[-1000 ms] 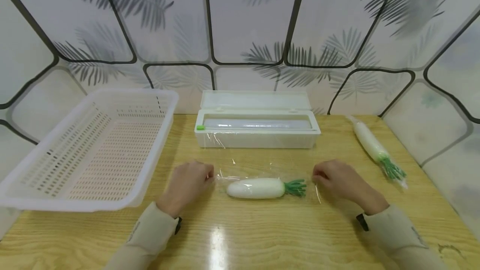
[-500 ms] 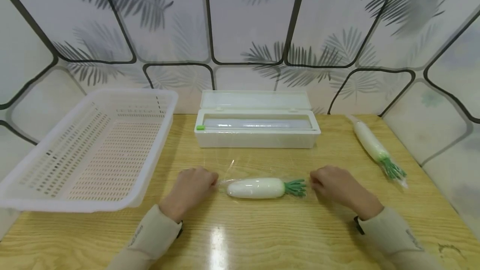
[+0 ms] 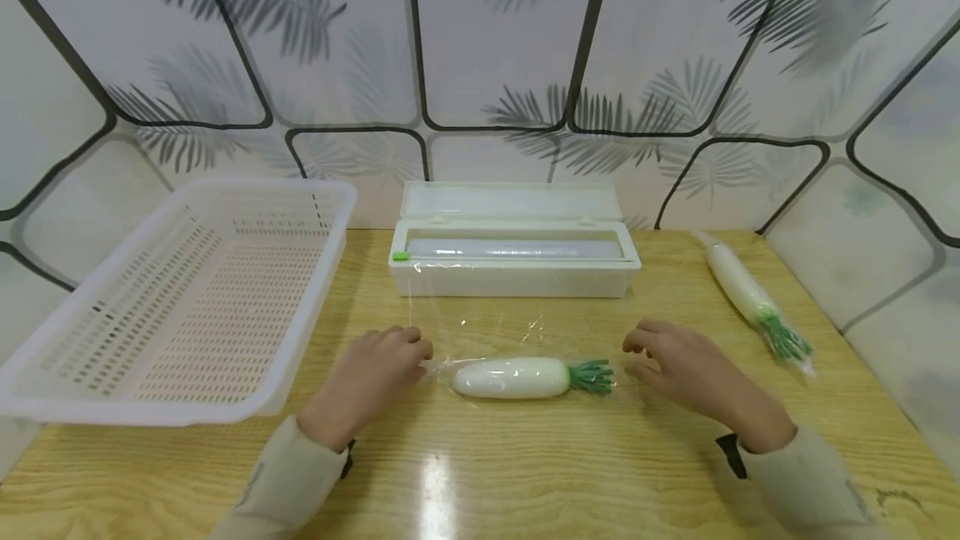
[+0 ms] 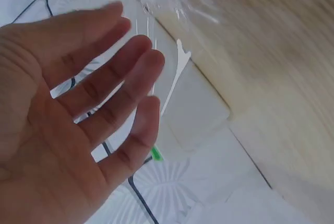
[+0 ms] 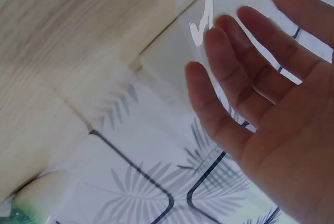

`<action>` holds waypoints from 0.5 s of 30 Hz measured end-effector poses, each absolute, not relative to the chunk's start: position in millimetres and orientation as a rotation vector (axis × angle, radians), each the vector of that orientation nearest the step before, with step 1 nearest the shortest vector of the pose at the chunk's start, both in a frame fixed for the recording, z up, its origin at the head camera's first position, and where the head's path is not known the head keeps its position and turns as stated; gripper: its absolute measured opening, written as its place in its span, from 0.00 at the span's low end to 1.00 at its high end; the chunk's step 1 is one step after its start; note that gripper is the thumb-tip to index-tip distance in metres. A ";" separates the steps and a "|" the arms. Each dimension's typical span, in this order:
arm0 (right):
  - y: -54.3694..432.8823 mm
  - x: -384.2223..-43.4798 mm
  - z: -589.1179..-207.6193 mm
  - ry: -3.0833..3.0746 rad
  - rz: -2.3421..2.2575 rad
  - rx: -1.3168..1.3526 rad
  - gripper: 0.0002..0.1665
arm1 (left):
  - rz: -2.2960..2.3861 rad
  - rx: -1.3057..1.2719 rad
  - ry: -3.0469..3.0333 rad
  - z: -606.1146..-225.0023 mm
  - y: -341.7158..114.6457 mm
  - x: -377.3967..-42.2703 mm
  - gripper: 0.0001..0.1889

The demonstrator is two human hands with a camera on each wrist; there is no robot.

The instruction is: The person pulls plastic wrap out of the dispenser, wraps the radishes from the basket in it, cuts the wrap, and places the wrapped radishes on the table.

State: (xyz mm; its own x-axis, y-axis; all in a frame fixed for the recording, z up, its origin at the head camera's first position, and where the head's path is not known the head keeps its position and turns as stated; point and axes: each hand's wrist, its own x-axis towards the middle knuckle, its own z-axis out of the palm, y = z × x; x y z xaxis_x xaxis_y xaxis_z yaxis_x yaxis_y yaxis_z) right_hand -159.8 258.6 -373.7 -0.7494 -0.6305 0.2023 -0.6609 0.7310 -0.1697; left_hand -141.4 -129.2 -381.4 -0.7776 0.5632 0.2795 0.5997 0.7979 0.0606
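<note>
A white radish (image 3: pixel 512 377) with green stalks (image 3: pixel 591 376) lies crosswise on the table under clear cling film (image 3: pixel 480 323). The film runs back to a white dispenser box (image 3: pixel 514 280) whose lid (image 3: pixel 512 200) is up. Beside the radish's white tip is my left hand (image 3: pixel 377 375), its thumb and fingers loosely bent with nothing gripped in the left wrist view. Past the stalks, my right hand (image 3: pixel 682 365) hovers with fingers (image 5: pixel 224 62) spread and relaxed. A glint of film shows behind the fingertips in both wrist views.
A white perforated basket (image 3: pixel 300 340) stands at the left. On the right side of the table (image 3: pixel 570 473) lies a second radish (image 3: pixel 742 283) wrapped in film. The green slider (image 3: pixel 401 256) sits at the left end of the box's front edge. A patterned wall covering (image 3: pixel 502 48) rises behind.
Both hands, closed on the film's edges beside the radish earlier, have loosened their fingers and drawn slightly outward. The film lies close around the radish; the radish stays in place.
</note>
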 end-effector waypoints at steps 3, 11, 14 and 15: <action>249.2 -157.3 -377.8 -2.643 0.355 1.167 0.21 | -0.249 -1.023 -2.697 -383.8 -125.5 -142.3 0.12; 237.5 -156.8 -391.7 -2.568 0.321 1.310 0.33 | -0.234 -1.110 -2.747 -390.3 -117.5 -142.8 0.15; 237.2 -156.1 -393.5 -2.589 0.305 1.287 0.31 | -0.236 -1.107 -2.758 -390.6 -114.8 -143.9 0.16; 236.7 -156.5 -393.7 -2.596 0.297 1.281 0.30 | -0.236 -1.105 -2.762 -390.4 -113.7 -144.4 0.16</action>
